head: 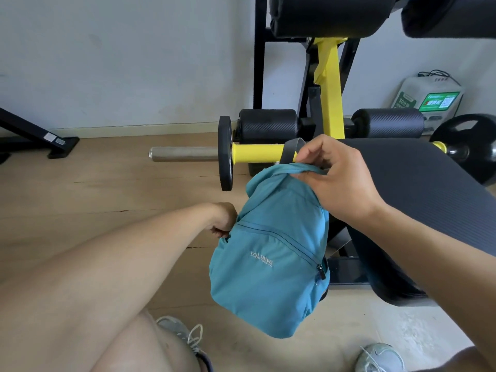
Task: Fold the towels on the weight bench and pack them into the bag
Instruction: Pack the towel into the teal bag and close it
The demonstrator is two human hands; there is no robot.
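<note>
A teal backpack hangs in mid-air in front of the weight bench, bulging and with its front zip drawn across. My right hand grips the gathered top of the bag, beside its grey loop handle. My left hand is at the bag's left side, fingers curled and pinching the fabric near the zip's left end. No towels show on the bench pad.
The bench's yellow-and-black frame, foam rollers and a steel weight sleeve stand behind the bag. A weight plate sits at right. Another black frame foot lies at left. My shoes stand on the wooden floor.
</note>
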